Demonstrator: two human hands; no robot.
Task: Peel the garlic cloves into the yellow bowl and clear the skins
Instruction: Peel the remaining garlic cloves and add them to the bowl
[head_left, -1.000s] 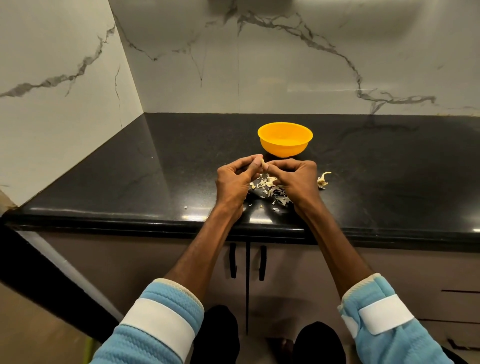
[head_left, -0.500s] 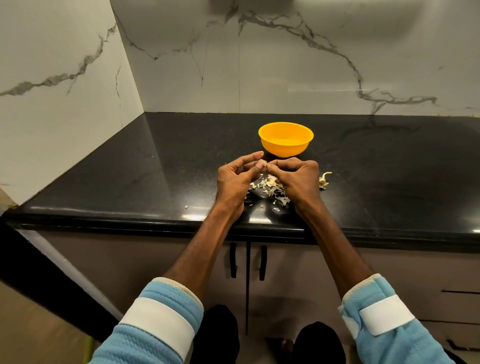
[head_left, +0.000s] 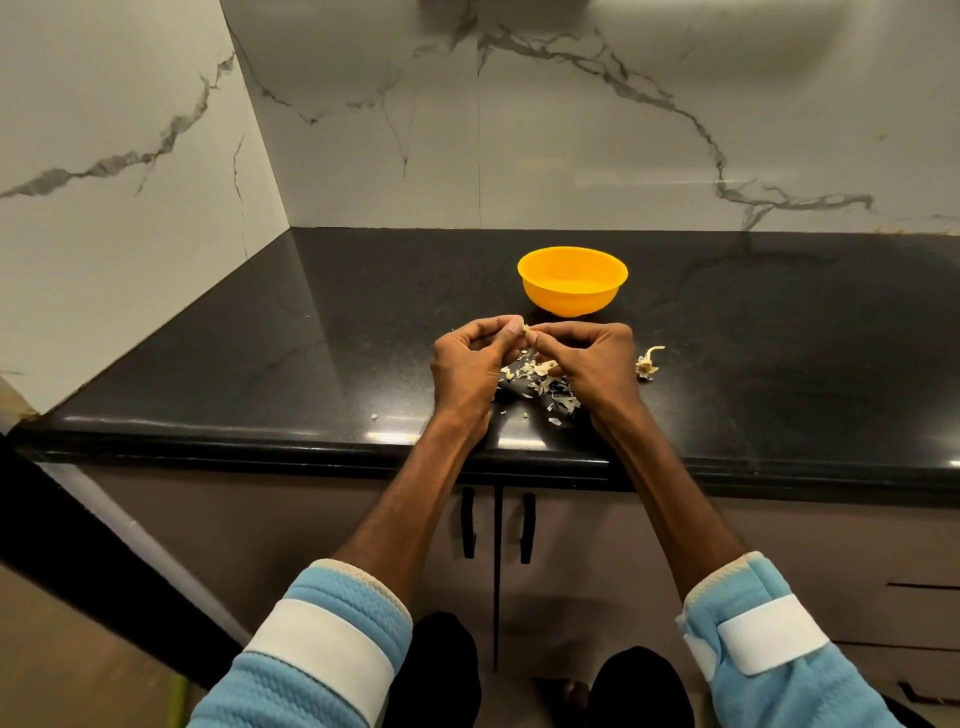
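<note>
Just above the middle of the frame the person's left hand (head_left: 467, 366) and right hand (head_left: 595, 364) are brought together, fingertips meeting. Both pinch a small pale garlic clove (head_left: 525, 328) between them; only a sliver of it shows, so how much skin is left on it cannot be told. The hands hover over the black counter (head_left: 311, 338), directly above a loose heap of skins (head_left: 540, 382) lying between the wrists. The yellow bowl (head_left: 571, 301) stands just behind them, higher in the frame and apart from the fingers; whether any cloves lie in it cannot be seen from this angle. To the right of the right hand lies a dried garlic stalk (head_left: 648, 362). The step in hand looks to be stripping this clove. Doing it well probably means one hand holding the clove steady while the other's thumbnail catches the edge of the skin and pulls along the clove, with light pressure so the flesh is not bruised. Working over the heap would let the flakes fall in one place, which should make clearing simpler. The bare clove would then need only a short reach forward into the bowl, with care that no clinging flake goes in too.
</note>
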